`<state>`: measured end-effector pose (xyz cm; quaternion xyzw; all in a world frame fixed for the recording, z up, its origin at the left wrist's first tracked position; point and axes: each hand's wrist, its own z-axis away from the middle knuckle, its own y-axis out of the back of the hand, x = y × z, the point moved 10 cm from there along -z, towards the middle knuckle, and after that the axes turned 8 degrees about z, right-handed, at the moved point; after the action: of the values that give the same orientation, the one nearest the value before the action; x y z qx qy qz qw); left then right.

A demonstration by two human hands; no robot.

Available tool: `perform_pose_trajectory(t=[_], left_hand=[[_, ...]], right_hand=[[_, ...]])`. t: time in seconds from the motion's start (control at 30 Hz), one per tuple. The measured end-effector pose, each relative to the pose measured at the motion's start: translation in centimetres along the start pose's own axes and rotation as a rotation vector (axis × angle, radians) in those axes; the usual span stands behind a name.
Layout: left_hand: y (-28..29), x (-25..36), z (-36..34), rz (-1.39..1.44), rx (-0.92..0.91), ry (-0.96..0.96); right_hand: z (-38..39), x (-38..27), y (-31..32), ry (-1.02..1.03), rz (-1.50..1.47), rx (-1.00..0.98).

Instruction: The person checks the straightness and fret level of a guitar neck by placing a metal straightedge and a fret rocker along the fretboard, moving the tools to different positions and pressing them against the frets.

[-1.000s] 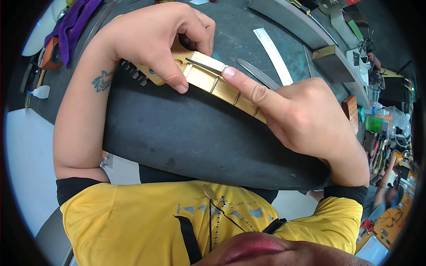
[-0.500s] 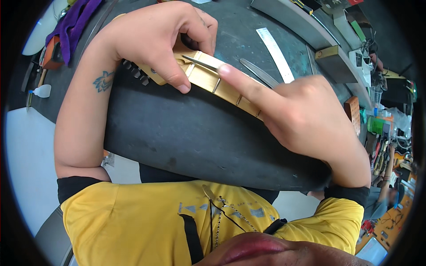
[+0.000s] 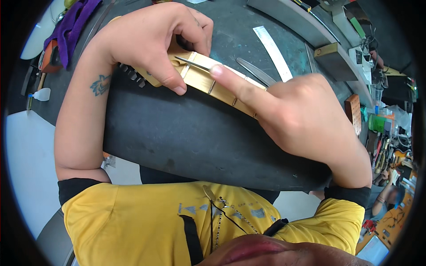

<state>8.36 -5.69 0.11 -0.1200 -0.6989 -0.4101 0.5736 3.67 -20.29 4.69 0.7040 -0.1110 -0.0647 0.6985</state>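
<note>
A light wooden guitar neck (image 3: 204, 81) with metal frets and a row of tuners (image 3: 133, 75) lies across the dark padded rest (image 3: 186, 137). My left hand (image 3: 148, 46) grips the headstock end, thumb on the near side and fingers curled over the far side. A thin, dark metal file (image 3: 190, 62) lies lengthwise over the fretboard near the nut. My right hand (image 3: 297, 115) holds it, index fingertip pressed on it and the other fingers curled mostly out of sight. A flat steel tool (image 3: 255, 71) and a steel ruler (image 3: 273, 53) lie just beyond the neck.
A long metal beam (image 3: 288, 24) runs along the back right, near a drilled wooden block (image 3: 353, 114) and cluttered tools. A purple cloth (image 3: 73, 29) and white squeeze bottle (image 3: 41, 94) sit at the left. Another person (image 3: 385, 199) works at a bench at the far right.
My right index finger and the file have moved leftward along the neck, toward the headstock. My left hand keeps its grip with little movement.
</note>
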Motion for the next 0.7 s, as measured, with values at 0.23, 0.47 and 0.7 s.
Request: perform_pose_trajectory(t=[0.23,0.47,0.7], left_hand=[[-0.2,0.2,0.0,-0.006,-0.003,-0.005],[0.1,0.0,0.1,0.011,-0.004,0.009],[-0.1,0.2,-0.3,-0.043,-0.012,0.026]], right_hand=[[-0.4,-0.1,0.1,0.0,-0.016,0.011],[-0.3,-0.1,0.4,-0.024,-0.011,0.017],[-0.9,-0.1,0.1,-0.004,-0.01,-0.005]])
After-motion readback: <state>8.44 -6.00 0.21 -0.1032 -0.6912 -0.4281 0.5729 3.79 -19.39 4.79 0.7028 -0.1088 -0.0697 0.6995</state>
